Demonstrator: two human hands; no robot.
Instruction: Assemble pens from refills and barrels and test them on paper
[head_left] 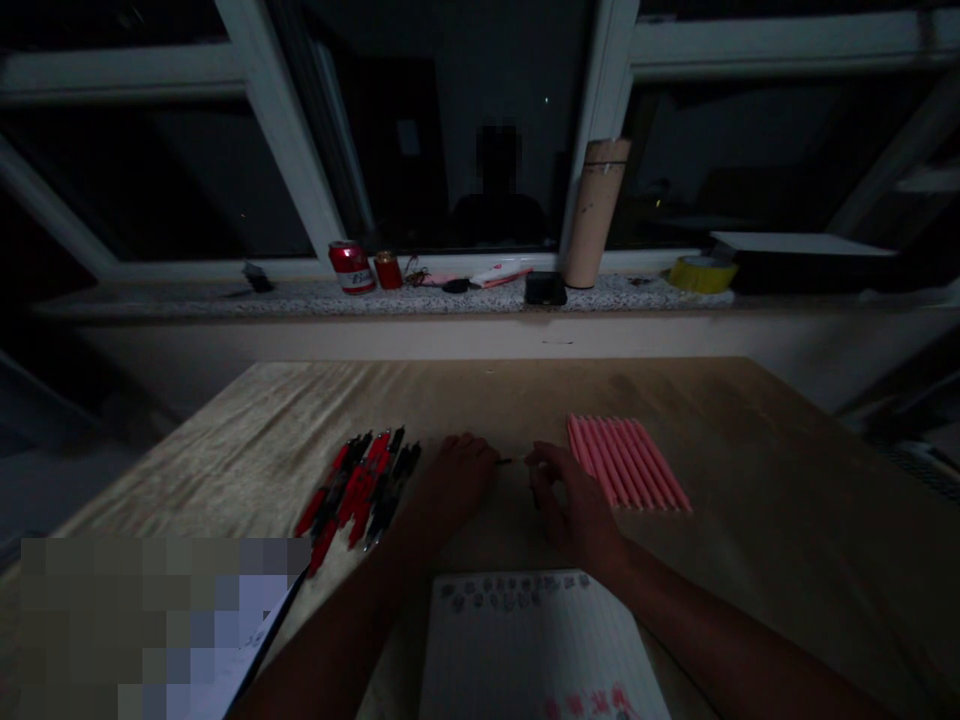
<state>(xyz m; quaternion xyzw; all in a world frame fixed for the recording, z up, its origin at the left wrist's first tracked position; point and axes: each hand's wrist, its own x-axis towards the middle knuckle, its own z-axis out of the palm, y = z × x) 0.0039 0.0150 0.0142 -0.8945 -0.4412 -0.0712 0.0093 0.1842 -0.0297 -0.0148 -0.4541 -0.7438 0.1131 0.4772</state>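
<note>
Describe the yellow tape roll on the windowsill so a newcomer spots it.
Find the speckled stone windowsill beyond the tan table. Toward its right end, between the tall beige cylinder and the black, white-topped box, sits the squat yellow tape roll. It's the only yellow thing on the sill.

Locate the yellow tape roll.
In the head view, the yellow tape roll sits on the windowsill, toward the right, just left of a dark box.

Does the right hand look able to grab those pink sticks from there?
Probably yes: the right hand is close beside the pink sticks, with nothing seen between them. It may be busy, though, with the thin piece near its fingers.
</note>
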